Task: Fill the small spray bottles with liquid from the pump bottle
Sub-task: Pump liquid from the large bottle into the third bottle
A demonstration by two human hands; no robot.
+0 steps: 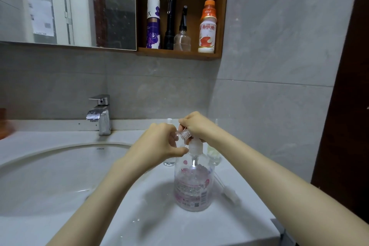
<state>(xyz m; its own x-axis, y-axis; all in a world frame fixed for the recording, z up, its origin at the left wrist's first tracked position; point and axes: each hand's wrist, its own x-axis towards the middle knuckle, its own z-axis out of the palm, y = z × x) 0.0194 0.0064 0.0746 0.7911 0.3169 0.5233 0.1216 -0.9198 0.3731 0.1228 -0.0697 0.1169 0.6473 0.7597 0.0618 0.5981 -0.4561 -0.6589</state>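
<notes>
On the counter [139, 215] right of the basin [50, 175], the pump bottle [192, 187] stands upright, its long axis vertical. The right hand [194, 124] curls over the pump head, fingers closed round it. The left hand [159, 142] pinches a small bottle [183, 133] just beside the pump; it lies nearly level, ribbed neck pointing right toward the pump head. A second bottle [169, 163] stands behind the left hand, a third bottle [213, 154] behind the right wrist.

1. A chrome metal faucet [100, 115] stands at one o'clock of the round white ceramic basin [50, 175].
2. At twelve o'clock, a brown wooden wall shelf [222, 16] holds a purple-and-white bottle [153, 24], a black torch [170, 20] and an orange-capped drink bottle [207, 28].
3. A rectangular mirror [60, 4] hangs at eleven o'clock.
</notes>
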